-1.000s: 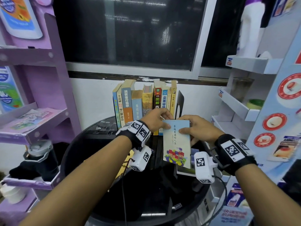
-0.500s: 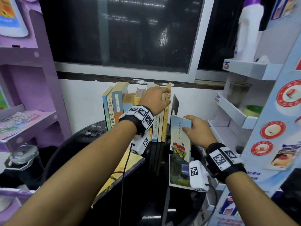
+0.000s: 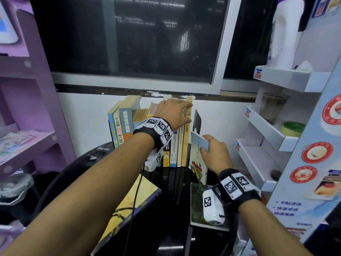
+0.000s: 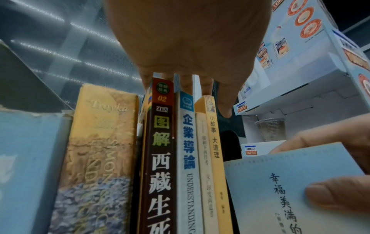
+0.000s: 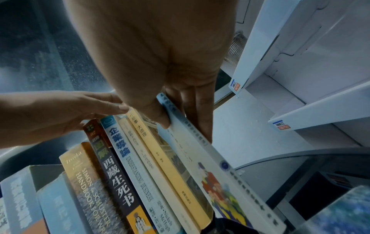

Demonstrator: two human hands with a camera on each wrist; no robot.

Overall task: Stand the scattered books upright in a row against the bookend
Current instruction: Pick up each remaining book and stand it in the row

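Observation:
A row of upright books (image 3: 147,130) stands at the back of the black round table (image 3: 171,209). A black bookend (image 3: 197,120) is just right of the row. My left hand (image 3: 184,109) rests with straight fingers on the tops of the rightmost books (image 4: 212,142). My right hand (image 3: 208,146) pinches the top of a thin light blue book (image 3: 198,157), thumb on its cover, and holds it nearly upright beside the yellow end book (image 5: 160,155). The right wrist view shows the blue book (image 5: 210,166) leaning against that end book.
Two books lie flat on the table: a yellow-covered one (image 3: 129,204) at the front left and a green one (image 3: 197,202) under my right wrist. A purple shelf unit (image 3: 27,108) stands to the left and white display shelves (image 3: 267,141) close on the right.
My left hand let go of the blue book and moved up onto the tops of the row. My right hand tipped the blue book upright and moved it back toward the row's right end.

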